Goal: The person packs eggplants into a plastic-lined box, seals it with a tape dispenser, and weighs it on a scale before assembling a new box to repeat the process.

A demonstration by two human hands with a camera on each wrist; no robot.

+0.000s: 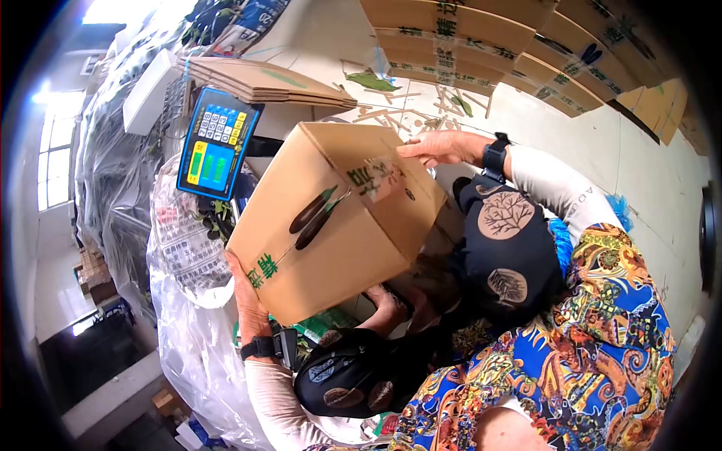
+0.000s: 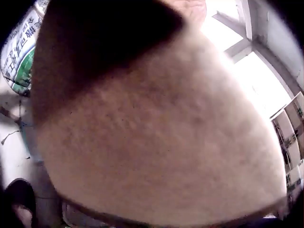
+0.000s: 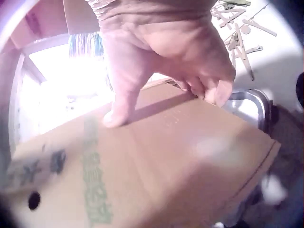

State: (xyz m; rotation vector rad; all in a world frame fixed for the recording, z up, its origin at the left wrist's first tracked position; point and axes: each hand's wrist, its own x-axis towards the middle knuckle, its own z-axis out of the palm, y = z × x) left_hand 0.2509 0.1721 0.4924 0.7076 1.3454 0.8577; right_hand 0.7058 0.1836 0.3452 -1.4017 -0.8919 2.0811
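A brown cardboard box [image 1: 301,225], printed with eggplants and green characters, is tilted in front of the person's lap. The left hand [image 1: 247,292] holds its lower left side, with most of the fingers hidden behind the cardboard. In the left wrist view, the box wall [image 2: 166,137] fills most of the picture, and a bit of the hand [image 2: 190,8] shows at the top. The right hand [image 1: 445,148] grips the upper right edge. Seen from the right wrist, its thumb [image 3: 118,111] presses on the box's printed face [image 3: 142,156] while the fingers [image 3: 209,90] curl over the edge.
A blue scale display [image 1: 218,143] stands left of the box, near flattened cardboard [image 1: 263,81]. Printed white sacks [image 1: 192,240] and clear plastic sheeting [image 1: 113,180] lie along the left. Stacked eggplant cartons [image 1: 451,45] stand at the back right. Scraps [image 1: 391,116] litter the floor.
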